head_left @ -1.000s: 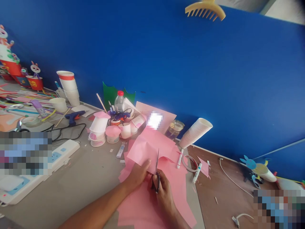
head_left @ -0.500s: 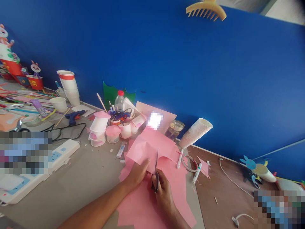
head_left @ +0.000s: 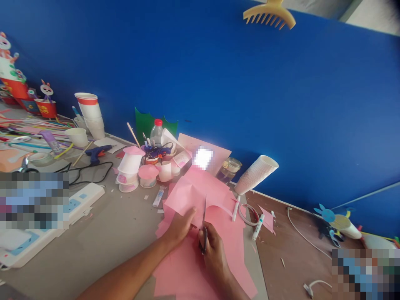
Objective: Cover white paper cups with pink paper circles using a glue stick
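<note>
My left hand [head_left: 181, 227] pinches the near edge of a sheet of pink paper [head_left: 183, 202], thumb on top and the other fingers beneath. In my right hand [head_left: 214, 246] is a pair of scissors [head_left: 204, 233] with dark handles, fingers wrapped round them. The blades point away from me and stand at the sheet's cut edge, just right of my left thumb. A curved strip of the paper lifts to the right of the blades. More pink paper [head_left: 187, 275] lies spread on the table under both hands.
Behind the paper stand pink-and-white paper cups [head_left: 129, 160], a red-capped bottle [head_left: 157, 133] and a glass jar [head_left: 229, 168]. A leaning stack of white cups [head_left: 258, 174] and markers [head_left: 258, 227] are to the right. Leftward lie a glue gun [head_left: 95, 154] and a power strip [head_left: 75, 205].
The scissors and my right hand have shifted very slightly to the left, and the blades look more closed together. My left hand keeps its hold on the paper.
</note>
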Available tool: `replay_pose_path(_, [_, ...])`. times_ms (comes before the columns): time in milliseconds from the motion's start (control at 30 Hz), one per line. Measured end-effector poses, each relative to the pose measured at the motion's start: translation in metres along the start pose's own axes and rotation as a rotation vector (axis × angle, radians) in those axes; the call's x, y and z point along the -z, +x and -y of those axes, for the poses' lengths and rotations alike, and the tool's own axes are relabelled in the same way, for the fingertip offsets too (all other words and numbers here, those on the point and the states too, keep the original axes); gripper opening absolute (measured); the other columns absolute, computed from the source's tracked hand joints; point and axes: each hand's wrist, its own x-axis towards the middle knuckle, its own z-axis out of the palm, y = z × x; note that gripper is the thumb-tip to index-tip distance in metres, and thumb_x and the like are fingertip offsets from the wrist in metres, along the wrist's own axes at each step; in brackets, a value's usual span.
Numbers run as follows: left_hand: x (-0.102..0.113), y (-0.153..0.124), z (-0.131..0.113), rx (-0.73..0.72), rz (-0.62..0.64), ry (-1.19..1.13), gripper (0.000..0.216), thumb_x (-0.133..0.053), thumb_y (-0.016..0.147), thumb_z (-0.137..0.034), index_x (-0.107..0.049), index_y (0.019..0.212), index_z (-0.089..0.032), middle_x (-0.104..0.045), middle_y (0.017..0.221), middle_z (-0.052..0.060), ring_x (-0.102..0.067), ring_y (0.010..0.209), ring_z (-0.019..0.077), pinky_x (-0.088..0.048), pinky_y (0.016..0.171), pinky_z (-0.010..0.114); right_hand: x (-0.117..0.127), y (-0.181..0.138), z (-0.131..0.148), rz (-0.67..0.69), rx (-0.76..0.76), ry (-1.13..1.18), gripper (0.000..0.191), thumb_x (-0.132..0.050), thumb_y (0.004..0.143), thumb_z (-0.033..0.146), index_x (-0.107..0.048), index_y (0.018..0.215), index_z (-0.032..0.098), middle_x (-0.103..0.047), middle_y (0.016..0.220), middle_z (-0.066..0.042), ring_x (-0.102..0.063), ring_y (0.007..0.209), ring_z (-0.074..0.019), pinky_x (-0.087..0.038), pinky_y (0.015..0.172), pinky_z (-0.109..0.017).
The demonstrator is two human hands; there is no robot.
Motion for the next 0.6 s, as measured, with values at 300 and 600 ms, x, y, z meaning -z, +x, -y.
replay_pose_path(300, [0.000,-0.008,-0.020,0.045,-0.056,-0.003,0.040,-0.051,0.074,-0.053,-0.037,0.053,-0.022,-0.040,0.051,-0.005,-0.049,0.055,0.0148,-0.045,0.062,0.029,0.000,-0.001,0.001,0.015,0.013,0.000,0.043,-0.054,0.080,0.060,-0.055,0.084,0.017,-0.038,0.054,0.006,-0.034,0.046,-0.0089,-0.031,0.040,-0.020])
replay_pose_path(600, [0.006,-0.001,-0.015,0.005,-0.059,-0.025,0.038,-0.056,0.071,-0.049,-0.036,0.055,-0.021,-0.038,0.051,-0.006,-0.036,0.051,0.0106,-0.033,0.052,0.026,0.006,0.002,-0.018,0.063,0.015,-0.015,0.036,-0.055,0.083,0.052,-0.053,0.092,0.018,-0.035,0.055,0.008,-0.031,0.047,-0.0080,-0.028,0.042,-0.020])
